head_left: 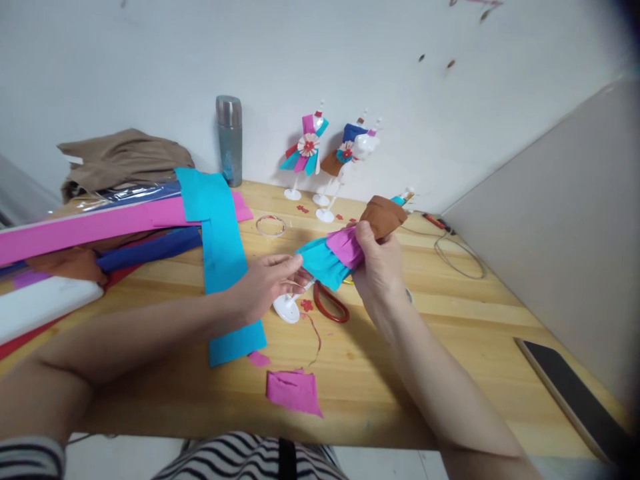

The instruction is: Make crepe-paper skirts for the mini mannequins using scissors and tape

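At left, a turquoise strip (pixel 225 267) lies across the table (pixel 370 393), partly under the left arm (pixel 200 320); the left hand (pixel 270 283) has thumb and fingertips nearly together at the hem of a dressed figure (pixel 327 261), though whether they pinch the paper I cannot tell. A sharp tug there could tear it. The figure tilts above the table; fingers and skirt partly hide its stem. Below, a red loop handle (pixel 331 303) shows, the rest covered. The right hand (pixel 383 257) wraps its waist; overtight squeezing might crease the paper. The figure's tip is blurred.
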Demonstrator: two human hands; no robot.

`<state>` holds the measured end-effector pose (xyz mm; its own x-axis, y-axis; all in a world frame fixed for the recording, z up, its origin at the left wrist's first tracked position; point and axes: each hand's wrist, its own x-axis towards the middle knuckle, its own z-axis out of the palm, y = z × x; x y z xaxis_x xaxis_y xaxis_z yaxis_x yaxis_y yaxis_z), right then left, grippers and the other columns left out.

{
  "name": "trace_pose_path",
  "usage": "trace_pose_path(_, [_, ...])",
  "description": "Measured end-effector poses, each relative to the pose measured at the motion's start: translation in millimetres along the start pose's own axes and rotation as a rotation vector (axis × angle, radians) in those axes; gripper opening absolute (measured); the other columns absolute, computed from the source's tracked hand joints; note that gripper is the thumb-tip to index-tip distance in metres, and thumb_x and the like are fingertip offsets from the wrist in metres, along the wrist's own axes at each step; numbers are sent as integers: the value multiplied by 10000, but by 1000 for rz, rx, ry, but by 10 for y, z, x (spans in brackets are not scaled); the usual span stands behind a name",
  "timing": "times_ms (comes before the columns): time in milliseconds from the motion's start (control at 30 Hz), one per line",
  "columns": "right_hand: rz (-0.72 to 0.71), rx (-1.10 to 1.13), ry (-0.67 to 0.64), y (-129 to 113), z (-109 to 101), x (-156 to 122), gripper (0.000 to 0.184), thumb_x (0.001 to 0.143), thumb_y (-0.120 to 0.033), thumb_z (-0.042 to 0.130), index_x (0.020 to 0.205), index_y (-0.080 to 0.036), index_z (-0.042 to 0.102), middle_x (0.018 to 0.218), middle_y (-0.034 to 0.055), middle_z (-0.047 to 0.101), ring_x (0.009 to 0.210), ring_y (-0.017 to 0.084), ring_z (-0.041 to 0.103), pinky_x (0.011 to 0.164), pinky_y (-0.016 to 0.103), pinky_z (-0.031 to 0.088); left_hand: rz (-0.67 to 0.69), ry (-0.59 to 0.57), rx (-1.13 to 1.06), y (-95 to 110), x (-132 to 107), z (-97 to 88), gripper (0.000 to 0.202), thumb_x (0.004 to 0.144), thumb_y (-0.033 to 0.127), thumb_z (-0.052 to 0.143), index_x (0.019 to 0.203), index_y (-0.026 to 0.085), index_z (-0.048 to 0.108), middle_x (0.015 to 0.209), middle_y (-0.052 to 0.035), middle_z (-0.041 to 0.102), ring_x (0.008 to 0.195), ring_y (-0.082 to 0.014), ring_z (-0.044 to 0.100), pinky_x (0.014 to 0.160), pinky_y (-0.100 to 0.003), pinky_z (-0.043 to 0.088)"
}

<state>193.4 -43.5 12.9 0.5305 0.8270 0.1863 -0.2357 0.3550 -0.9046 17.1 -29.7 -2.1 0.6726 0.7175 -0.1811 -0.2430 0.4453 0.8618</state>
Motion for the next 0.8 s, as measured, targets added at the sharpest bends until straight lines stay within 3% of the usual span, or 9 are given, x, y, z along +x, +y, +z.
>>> trace_pose_path(167, [8, 12, 20, 41, 26, -16, 375, 615, -435, 797, 836, -235, 570, 749, -31, 607, 681, 152, 606, 669, 308, 509, 46, -24, 286, -12, 44, 46, 243, 650, 323, 774, 779, 149, 664, 742, -13, 657, 722, -122, 586, 688, -248, 440])
trace_pose_path(333, [-7, -54, 43, 89, 47, -25, 432, 624, -473, 781, 896, -215, 568, 802, -19, 614, 717, 148, 590, 683, 291, 484, 54, 2, 314, -14, 44, 127, 198, 633, 275, 747, 756, 138, 673, 709, -17, 667, 682, -130, 585, 639, -252, 433])
trace_pose_path(467, [57, -29, -100, 37, 21, 19, 367, 669, -525, 723, 848, -229, 602, 782, -8, 621, 697, 159, 575, 629, 290, 468, 76, 29, 305, 11, 33, 106, 148, 692, 288, 663, 661, 149, 625, 581, 26, 581, 557, -88, 493, 582, -236, 388])
trace_pose_path(600, [161, -9, -211, -35, -67, 96, 223, 653, -393, 736, 682, -224, 592, 629, -34, 568, 570, 135, 511, 536, 273, 414, 100, 52, 261, 22, 54, 36, 168, 690, 257, 614, 580, 157, 535, 538, 33, 510, 518, -77, 437, 544, -227, 357])
trace_pose_path(800, [112, 0, -204, -8, -73, 107, 183, 653, -292, 749, 806, -209, 691, 758, -22, 671, 655, 128, 569, 632, 270, 437, 92, -1, 248, -25, 47, 23, 266, 700, 398, 677, 632, 155, 593, 594, 20, 548, 568, -81, 459, 537, -216, 354])
